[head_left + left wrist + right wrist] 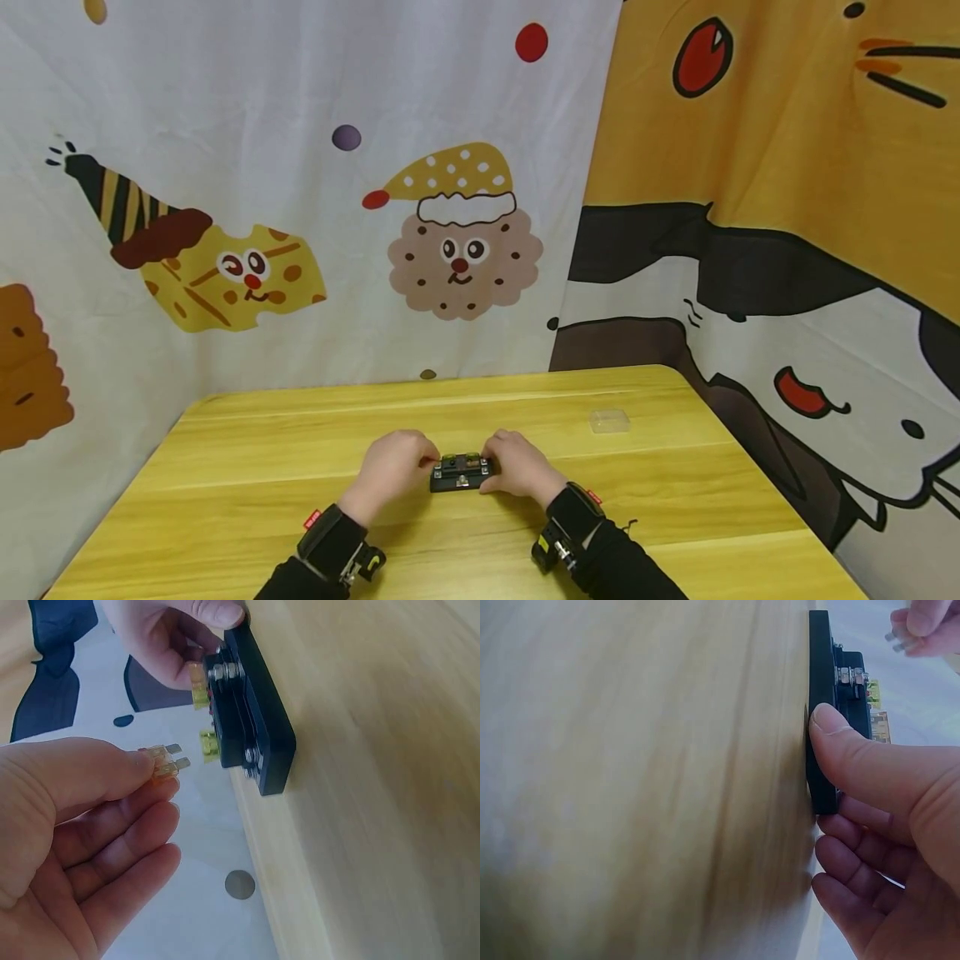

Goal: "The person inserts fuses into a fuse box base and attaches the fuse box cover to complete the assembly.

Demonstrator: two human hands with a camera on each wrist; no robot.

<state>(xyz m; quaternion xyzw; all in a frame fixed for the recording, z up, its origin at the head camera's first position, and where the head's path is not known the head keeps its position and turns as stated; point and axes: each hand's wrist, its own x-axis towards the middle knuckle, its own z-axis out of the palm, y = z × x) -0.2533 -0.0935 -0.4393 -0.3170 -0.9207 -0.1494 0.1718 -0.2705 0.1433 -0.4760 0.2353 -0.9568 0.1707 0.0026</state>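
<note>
A black fuse block [461, 475] with metal terminal screws rests on the table. My right hand [519, 467] grips its right end, thumb on the near edge and fingers behind. With thumb and index finger, my left hand [393, 468] pinches a small translucent orange blade fuse [162, 763]. In the left wrist view its two metal prongs point at the block, apart from it. A yellow fuse [209, 745] and an orange-topped one [196, 675] stand in the block. My right hand hides part of the block in the right wrist view.
Behind and to the right on the wooden table [247, 467] lies a small clear plastic box or lid [610, 421]. A printed curtain [285, 100] hangs along the table's far edge, with another patterned cloth [772, 167] on the right.
</note>
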